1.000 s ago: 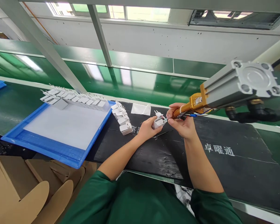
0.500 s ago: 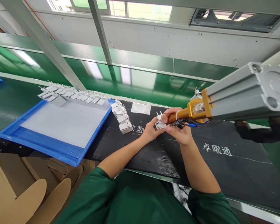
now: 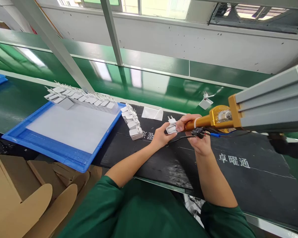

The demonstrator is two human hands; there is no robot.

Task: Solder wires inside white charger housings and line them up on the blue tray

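My left hand (image 3: 159, 137) is closed around a white plug charger (image 3: 171, 128), whose two pins point away from me. My right hand (image 3: 200, 143) wraps its fingers round the narrow gold-coloured nozzle (image 3: 203, 121) of a tool with a thick grey metal body (image 3: 273, 99). The nozzle's tip is hidden by the fingers, right beside the charger. Under the nozzle hangs a small black connector (image 3: 199, 133) with coloured wires. A thin black cord runs below the charger. Whether my right fingers also touch the charger, I cannot tell.
Several white chargers (image 3: 132, 122) stand in a short row left of my hands. More chargers line the back of a blue tray (image 3: 64, 155). Another charger (image 3: 205, 103) lies on the green surface behind. Cardboard boxes (image 3: 17, 195) stand at lower left; a black mat (image 3: 263, 175) covers the bench.
The tool and my right hand have shifted right. The charger in my left hand is turned, its inside less visible. The far charger behind the tool now shows fully.
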